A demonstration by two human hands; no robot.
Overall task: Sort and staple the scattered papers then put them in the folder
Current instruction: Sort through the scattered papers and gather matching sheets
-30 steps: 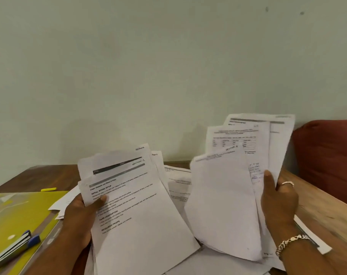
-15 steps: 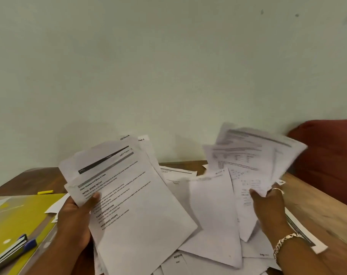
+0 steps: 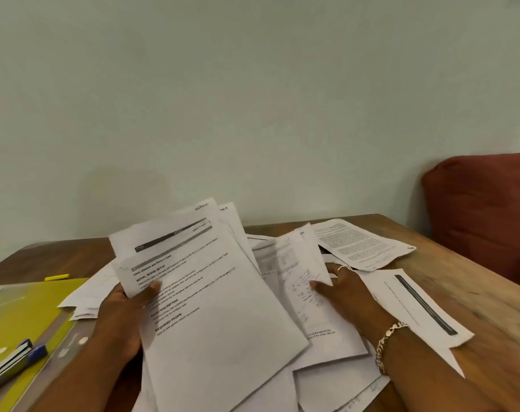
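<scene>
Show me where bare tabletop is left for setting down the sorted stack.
Bare wood shows right of the dark-barred sheet, toward the red cushion, and at the back left between the yellow marker and the wall. The middle is crowded with loose papers; the yellow folder and stapler fill the left.

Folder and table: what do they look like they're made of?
Folder: probably plastic, yellow under a clear glossy cover that shows glare. Table: looks like wood, brown with visible grain and a dull sheen; solid or veneer can't be told.
</scene>
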